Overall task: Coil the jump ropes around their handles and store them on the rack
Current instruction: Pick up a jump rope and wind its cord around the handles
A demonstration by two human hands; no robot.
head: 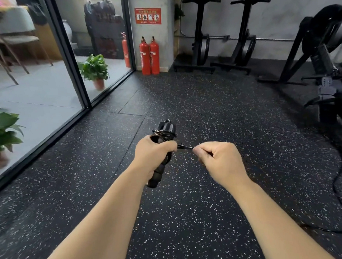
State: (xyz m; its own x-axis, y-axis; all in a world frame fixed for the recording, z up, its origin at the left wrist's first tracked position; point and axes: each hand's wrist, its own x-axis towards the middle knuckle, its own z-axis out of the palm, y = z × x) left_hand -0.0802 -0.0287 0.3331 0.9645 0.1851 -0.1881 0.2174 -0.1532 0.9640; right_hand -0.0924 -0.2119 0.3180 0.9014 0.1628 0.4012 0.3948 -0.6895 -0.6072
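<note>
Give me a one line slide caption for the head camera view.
Left hand grips the jump rope handles while the right hand pinches the rope end taut over the gym floor.

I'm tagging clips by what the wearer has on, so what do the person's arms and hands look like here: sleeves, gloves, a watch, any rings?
Both forearms are bare as far as the view shows: no sleeve edge reaches into the picture. The left hand and the right hand wear no gloves. No watch, strap or bracelet shows on either wrist, and no ring shows on the fingers that can be seen.
</note>
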